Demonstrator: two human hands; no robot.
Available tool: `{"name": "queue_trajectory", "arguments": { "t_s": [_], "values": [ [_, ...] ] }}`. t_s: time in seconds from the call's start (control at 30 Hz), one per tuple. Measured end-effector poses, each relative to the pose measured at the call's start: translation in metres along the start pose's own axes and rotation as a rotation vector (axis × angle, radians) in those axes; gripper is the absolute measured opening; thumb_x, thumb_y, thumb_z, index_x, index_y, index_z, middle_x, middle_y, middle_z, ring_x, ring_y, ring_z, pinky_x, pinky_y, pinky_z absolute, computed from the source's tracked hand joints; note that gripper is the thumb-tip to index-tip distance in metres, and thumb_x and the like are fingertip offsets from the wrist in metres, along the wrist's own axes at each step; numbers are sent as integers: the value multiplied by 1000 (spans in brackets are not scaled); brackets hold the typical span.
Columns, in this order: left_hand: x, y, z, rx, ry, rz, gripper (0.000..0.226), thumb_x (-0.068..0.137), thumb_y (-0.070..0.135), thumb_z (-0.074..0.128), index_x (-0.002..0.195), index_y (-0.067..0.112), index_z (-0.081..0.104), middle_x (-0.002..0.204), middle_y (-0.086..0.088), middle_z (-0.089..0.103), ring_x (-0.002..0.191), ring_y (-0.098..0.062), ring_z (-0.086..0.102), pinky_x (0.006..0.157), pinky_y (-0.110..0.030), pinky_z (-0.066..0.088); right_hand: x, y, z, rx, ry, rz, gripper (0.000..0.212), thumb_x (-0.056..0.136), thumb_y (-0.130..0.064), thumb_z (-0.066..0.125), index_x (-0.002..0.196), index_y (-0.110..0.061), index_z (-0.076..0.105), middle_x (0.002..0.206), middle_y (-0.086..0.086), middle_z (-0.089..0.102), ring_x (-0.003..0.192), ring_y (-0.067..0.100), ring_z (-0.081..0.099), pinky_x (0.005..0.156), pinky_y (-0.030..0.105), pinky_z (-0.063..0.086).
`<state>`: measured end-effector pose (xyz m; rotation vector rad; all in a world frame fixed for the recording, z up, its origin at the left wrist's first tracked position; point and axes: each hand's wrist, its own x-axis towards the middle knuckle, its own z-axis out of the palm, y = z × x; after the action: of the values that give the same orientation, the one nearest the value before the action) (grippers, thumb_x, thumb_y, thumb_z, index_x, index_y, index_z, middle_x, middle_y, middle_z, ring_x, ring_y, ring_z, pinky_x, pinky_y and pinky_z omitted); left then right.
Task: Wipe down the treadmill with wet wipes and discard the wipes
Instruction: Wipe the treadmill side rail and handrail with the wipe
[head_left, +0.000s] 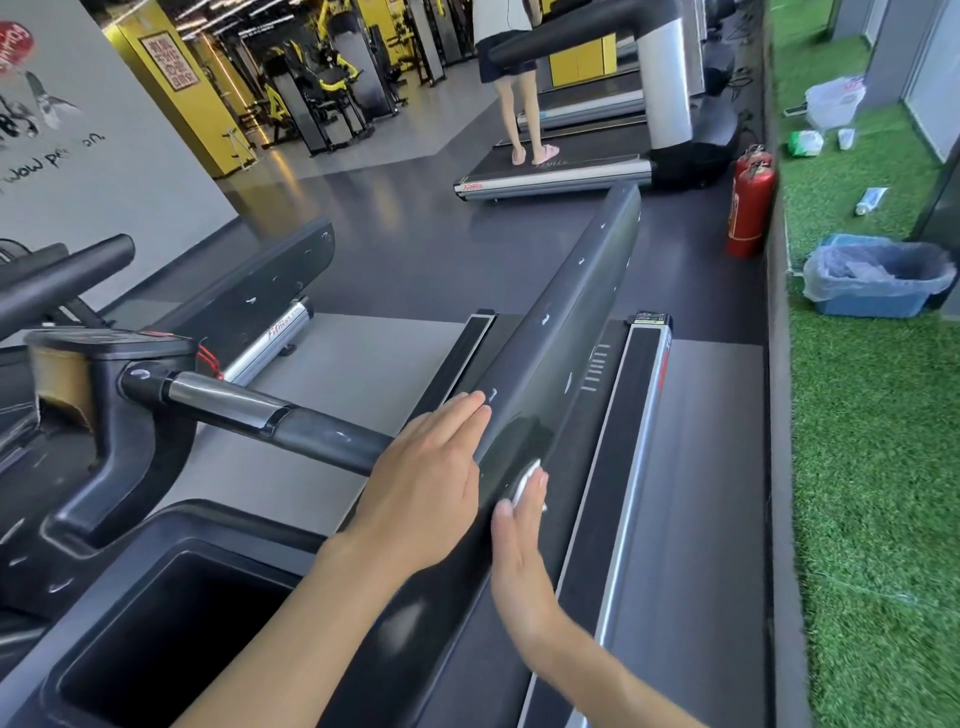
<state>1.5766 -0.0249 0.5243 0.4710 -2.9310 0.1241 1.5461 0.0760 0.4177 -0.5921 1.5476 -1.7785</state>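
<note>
Two red fire extinguishers (748, 208) beside green artificial grass (872, 467).

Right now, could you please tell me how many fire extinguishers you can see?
2. The front extinguisher stands on the floor beside the grass. The rear extinguisher is right behind it, mostly hidden. More could be out of sight.

Two bare, slim forearms (291, 639), left grip (421, 483) and right grip (519, 551) with short, plain fingernails (483, 399)

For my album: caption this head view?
Right hand presses a wet wipe on the treadmill handrail; left hand rests alongside.
</note>
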Motion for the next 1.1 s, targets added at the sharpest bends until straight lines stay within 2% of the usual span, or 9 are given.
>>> {"name": "queue_trajectory", "arguments": {
  "t_s": [0.1,0.23,0.3,0.4,0.47,0.57,0.73,0.97,1.1],
  "values": [
    [-1,0,2,2,-17,1,53,92,11,37,142,7,50,152,0,45,137,-15,41,110,-22,26,1,5,-2,44,-12,15,59,108,-42,19,145,-45,-26,146,-39,-34,136,-19,-27,116,20,-11],
    [0,0,2,-5,-30,-11,55,94,12,33,148,9,43,157,1,37,143,-15,35,114,-23,21,65,6,-37,38,26,179,83,81,-80,23,154,-51,-3,162,-30,3,150,0,7,123,42,4],
    [0,0,2,-18,-42,-12,54,95,9,35,149,10,41,158,3,35,144,-14,33,115,-22,20,69,3,-35,79,59,212,80,83,-78,20,154,-49,-4,162,-29,-1,149,-3,2,123,41,1],
    [1,-2,2,-36,-47,-22,55,95,7,35,149,11,40,159,5,33,144,-14,32,116,-23,23,24,-2,-12,76,-28,13,63,85,-85,24,134,-45,28,140,-27,28,132,-4,18,117,31,-1],
    [1,-3,2,-60,-47,-32,56,94,2,37,149,11,41,159,7,33,144,-13,32,115,-21,22,-13,5,6,-10,-83,-186,74,93,-72,22,153,-29,12,160,-17,8,148,5,3,118,22,-7],
    [0,-3,0,-109,-60,-50,57,95,-1,39,150,15,39,159,12,29,145,-7,28,115,-17,17,-9,16,1,-339,-20,-392,67,104,-50,15,154,-21,-18,159,-15,-33,148,12,-29,119,24,-14],
    [0,-3,1,-127,-54,-75,56,97,3,33,151,17,40,159,15,29,145,-5,27,114,-14,16,64,-14,-20,-292,152,-308,55,103,-40,14,150,-31,-13,153,-28,-27,145,-1,-28,124,36,-9],
    [0,-3,1,-130,-61,-66,57,96,10,28,151,18,38,160,13,28,146,-4,25,114,-14,14,5,11,0,-515,32,-575,60,107,-44,13,158,-26,-13,164,-2,-24,151,24,-21,122,33,-10],
    [0,-3,0,-116,-47,-52,55,98,9,29,152,17,37,161,12,27,147,-5,23,114,-10,8,75,-20,-25,-322,166,-366,57,106,-31,19,157,-22,-5,162,-15,-15,149,5,-20,122,24,-7]
  ]
}}
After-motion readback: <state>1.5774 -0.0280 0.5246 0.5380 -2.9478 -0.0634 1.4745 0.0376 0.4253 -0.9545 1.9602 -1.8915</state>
